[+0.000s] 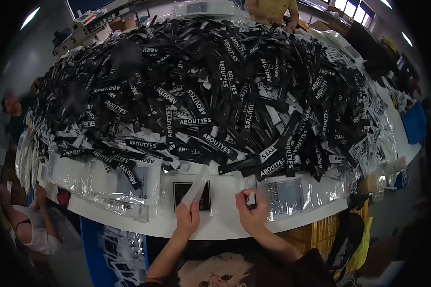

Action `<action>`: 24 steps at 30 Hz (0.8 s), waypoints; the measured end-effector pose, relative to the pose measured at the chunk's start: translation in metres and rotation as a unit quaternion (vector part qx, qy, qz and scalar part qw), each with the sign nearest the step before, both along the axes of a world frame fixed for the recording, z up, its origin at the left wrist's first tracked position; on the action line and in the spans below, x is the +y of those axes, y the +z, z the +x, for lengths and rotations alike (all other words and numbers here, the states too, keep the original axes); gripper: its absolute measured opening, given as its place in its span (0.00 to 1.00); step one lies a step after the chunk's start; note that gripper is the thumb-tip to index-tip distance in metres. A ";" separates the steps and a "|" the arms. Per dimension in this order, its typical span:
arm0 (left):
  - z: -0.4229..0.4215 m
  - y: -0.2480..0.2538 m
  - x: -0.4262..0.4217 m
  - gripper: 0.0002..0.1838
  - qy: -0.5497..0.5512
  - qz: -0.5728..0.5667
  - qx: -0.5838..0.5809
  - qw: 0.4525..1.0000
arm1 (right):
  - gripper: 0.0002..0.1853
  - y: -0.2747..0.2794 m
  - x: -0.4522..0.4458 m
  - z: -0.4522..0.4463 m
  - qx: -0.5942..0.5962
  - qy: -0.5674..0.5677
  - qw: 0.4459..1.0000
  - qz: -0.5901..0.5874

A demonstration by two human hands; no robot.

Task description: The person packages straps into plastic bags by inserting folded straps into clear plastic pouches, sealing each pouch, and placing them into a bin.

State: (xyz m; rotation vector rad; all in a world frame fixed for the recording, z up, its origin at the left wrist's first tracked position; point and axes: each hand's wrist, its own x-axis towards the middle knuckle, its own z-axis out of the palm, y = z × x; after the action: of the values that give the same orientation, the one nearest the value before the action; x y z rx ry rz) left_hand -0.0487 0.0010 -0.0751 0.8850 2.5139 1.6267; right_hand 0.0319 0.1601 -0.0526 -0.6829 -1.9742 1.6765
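Note:
My left hand (188, 217) is closed on a pale white strip (195, 187), which slants up and to the right from my fingers. Beneath the strip, a flat black square packet (181, 192) with white ABOUTYES lettering lies on the white table (225, 225). A short way to the right, my right hand (254, 215) is closed around a small black and white piece (251, 201). The fingers cover most of that piece, so its kind cannot be made out. Just beyond both hands rises a large heap of black ABOUTYES strips (195, 121).
Clear plastic bags (287, 196) lie right of my hands, and more clear bags (129, 184) lie left. A blue bin (93, 248) with white pieces stands below the table's edge, a yellow crate (316, 234) at lower right. Other people (273, 9) are around the table.

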 end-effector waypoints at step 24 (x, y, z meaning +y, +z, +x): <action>0.040 0.057 -0.004 0.10 0.008 0.086 -0.332 0.939 | 0.11 0.034 -0.019 0.009 0.067 0.251 0.965 -0.030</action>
State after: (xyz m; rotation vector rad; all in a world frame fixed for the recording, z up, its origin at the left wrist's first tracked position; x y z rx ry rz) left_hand -0.0082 -0.0026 -0.0182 0.2398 1.9366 1.7799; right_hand 0.0408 0.1409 -0.0185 -0.0749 -2.1201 2.0101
